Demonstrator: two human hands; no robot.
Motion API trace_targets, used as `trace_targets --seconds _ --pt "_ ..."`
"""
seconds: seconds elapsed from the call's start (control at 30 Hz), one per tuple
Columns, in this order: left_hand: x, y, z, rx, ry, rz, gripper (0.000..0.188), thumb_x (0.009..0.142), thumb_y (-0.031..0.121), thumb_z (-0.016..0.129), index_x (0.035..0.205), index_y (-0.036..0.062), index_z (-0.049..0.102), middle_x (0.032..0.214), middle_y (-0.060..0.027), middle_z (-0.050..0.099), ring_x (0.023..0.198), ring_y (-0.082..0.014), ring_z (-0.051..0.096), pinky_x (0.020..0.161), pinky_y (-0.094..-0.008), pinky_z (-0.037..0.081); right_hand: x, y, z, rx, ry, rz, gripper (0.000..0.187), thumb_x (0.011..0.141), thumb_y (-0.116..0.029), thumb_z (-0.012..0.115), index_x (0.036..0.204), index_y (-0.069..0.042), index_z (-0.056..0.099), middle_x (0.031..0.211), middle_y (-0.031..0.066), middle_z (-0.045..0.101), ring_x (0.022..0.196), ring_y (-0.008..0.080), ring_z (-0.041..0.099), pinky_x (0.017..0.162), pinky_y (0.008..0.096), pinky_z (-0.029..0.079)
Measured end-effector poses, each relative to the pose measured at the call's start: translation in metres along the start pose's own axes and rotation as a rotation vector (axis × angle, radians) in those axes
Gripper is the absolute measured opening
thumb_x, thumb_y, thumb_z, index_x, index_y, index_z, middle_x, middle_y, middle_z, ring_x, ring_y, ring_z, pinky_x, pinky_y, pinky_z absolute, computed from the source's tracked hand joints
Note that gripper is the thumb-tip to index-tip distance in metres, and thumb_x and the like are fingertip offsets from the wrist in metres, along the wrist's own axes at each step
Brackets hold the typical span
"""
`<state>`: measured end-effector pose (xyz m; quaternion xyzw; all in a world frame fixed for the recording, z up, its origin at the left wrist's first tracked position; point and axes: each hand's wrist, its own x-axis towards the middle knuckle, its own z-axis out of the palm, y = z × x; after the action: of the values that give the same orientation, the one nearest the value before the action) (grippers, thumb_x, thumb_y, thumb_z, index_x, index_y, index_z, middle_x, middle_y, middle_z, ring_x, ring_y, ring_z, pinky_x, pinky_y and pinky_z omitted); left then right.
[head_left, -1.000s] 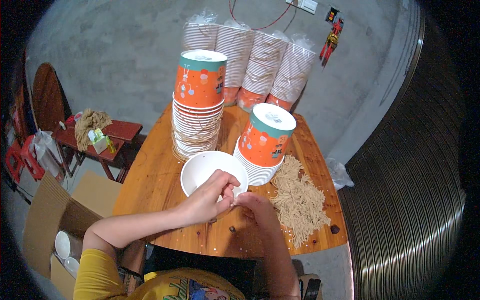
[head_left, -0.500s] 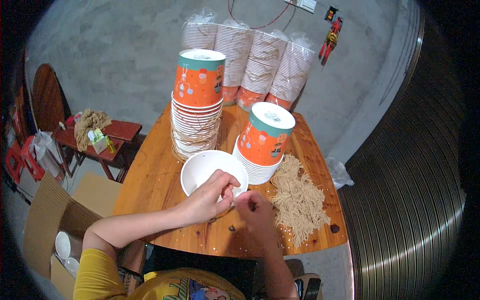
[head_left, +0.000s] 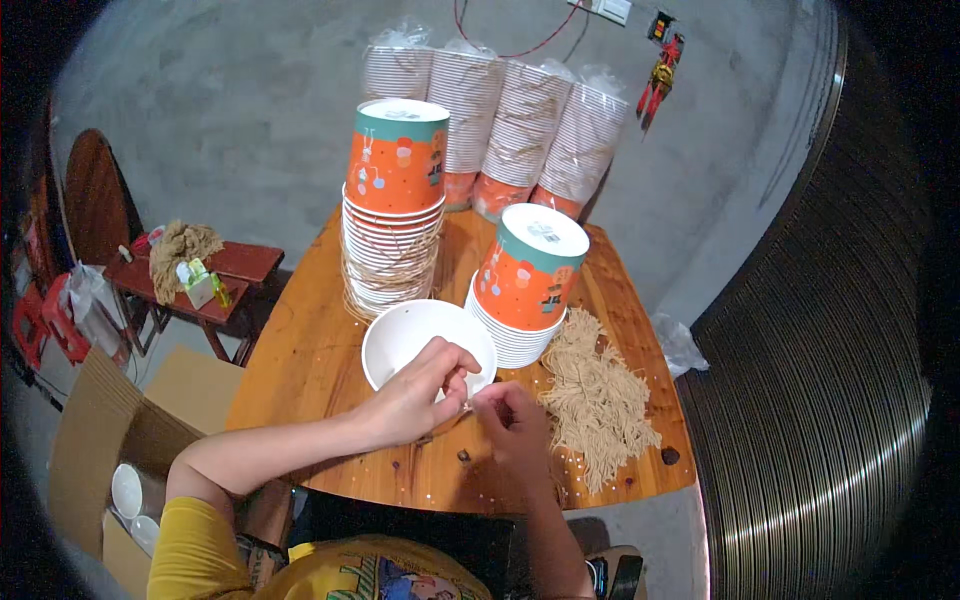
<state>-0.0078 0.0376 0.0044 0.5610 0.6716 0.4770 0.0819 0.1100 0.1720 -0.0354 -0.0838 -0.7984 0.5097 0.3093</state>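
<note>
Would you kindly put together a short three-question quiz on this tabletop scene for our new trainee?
1. True or false: the left hand rests on the rim of the open white paper bowl.
2. Which lies nearest the right hand? A) the heap of tan string pieces B) the brown cardboard box C) the plastic-wrapped sleeves of bowls
3. How many unwrapped stacks of upside-down orange paper bowls stand on the round wooden table?

Key:
1. True.
2. A.
3. Two: a taller stack at the left and a shorter stack at the right.
</note>
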Motion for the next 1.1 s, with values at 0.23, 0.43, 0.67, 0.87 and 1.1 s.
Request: trace_targets --seconds 0.23,0.43,0.67,0.87,1.1 --pt "-0.003 -0.004 -0.001 0.048 -0.044 0.022 0.017 0.081 0.007 0.060 0.095 0.0027 0.052 0.091 -0.0102 0.045 0.082 -0.0220 0.052 0.077 -0.0313 0.045 -0.002 0.004 0.003 0.229 0.058 0.146 0.007 0.088 -0.012 0.060 0.084 -0.007 0.057 0.065 -0.0092 0.047 0.057 -0.0003 0.040 0.050 0.0170 0.032" --pt "-0.002 -0.004 0.000 0.037 -0.101 -0.114 0.010 0.082 0.011 0.058 0.085 0.0018 0.055 0.085 -0.0131 0.056 0.081 -0.0251 0.058 0.074 -0.0330 0.046 -0.003 0.005 0.001 0.250 0.040 0.182 0.007 0.088 -0.012 0.061 0.085 -0.008 0.057 0.066 -0.0088 0.047 0.057 -0.0003 0.039 0.050 0.0169 0.031" --pt "0.002 0.002 0.001 -0.037 -0.067 -0.237 0.009 0.082 0.009 0.056 0.087 0.0011 0.055 0.079 -0.0136 0.058 0.073 -0.0240 0.059 0.067 -0.0339 0.047 -0.004 0.014 -0.001 0.210 0.036 0.144 0.006 0.089 -0.012 0.061 0.086 -0.008 0.057 0.066 -0.0088 0.046 0.057 0.0000 0.039 0.050 0.0169 0.030" --pt "0.000 -0.006 0.005 0.106 -0.065 -0.090 0.009 0.083 0.009 0.056 0.085 0.0011 0.058 0.083 -0.0144 0.057 0.074 -0.0279 0.059 0.068 -0.0360 0.047 -0.006 0.013 -0.002 0.204 0.035 0.109 0.007 0.089 -0.011 0.061 0.085 -0.008 0.057 0.066 -0.0091 0.046 0.058 -0.0003 0.038 0.050 0.0167 0.030" --pt "-0.002 -0.007 0.006 0.178 0.026 -0.066 0.011 0.084 0.012 0.056 0.085 0.0010 0.057 0.085 -0.0140 0.055 0.080 -0.0297 0.058 0.072 -0.0373 0.047 -0.012 0.013 -0.003 0.168 0.074 0.132 0.006 0.089 -0.010 0.059 0.084 -0.007 0.057 0.068 -0.0083 0.048 0.060 0.0002 0.041 0.053 0.0167 0.034"
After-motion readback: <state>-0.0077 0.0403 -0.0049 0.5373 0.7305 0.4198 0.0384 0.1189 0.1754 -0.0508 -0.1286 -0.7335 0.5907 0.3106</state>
